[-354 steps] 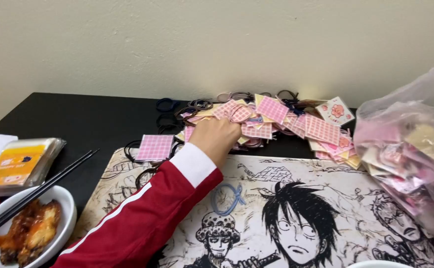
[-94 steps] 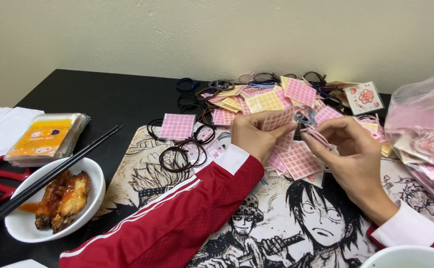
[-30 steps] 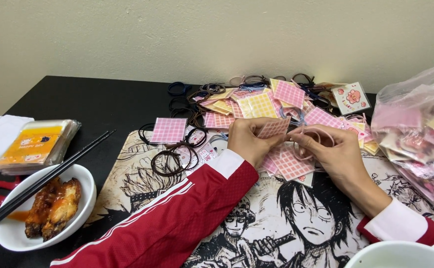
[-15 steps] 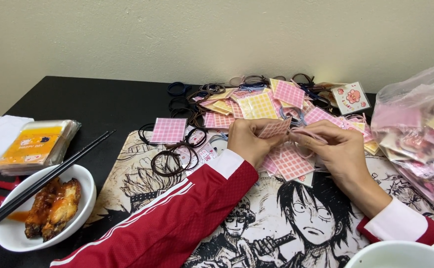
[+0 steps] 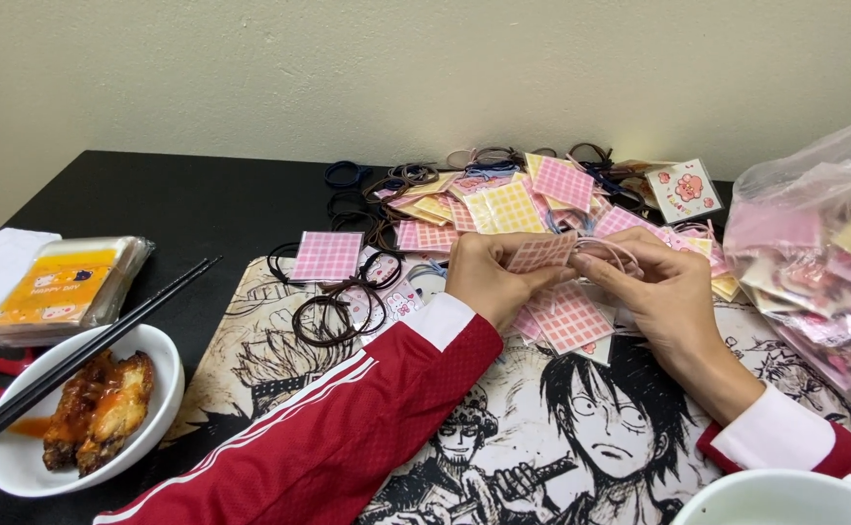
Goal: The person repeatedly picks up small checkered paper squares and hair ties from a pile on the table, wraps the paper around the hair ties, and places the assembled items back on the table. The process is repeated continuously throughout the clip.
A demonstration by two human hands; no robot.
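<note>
My left hand (image 5: pixel 492 277) pinches a small pink checked card (image 5: pixel 540 253) above the printed mat (image 5: pixel 503 428). My right hand (image 5: pixel 661 287) holds a thin pale hair tie (image 5: pixel 608 249) against that card's right edge. Under my hands lie more pink checked cards (image 5: pixel 568 316). Behind them is a pile of pink and yellow checked cards (image 5: pixel 503 206) mixed with dark hair ties. Both sleeves are red with white cuffs.
Loose black hair ties (image 5: pixel 328 313) and a single pink card (image 5: pixel 327 257) lie left of my hands. A white bowl (image 5: pixel 148 428) with glazed chicken and black chopsticks (image 5: pixel 85 355) sits at the front left, beside a yellow packet (image 5: pixel 64 288). A clear bag of packets (image 5: pixel 824 262) stands at right.
Both hands stay together over the mat; my right hand has shifted the hair tie slightly along the card held in my left hand.
</note>
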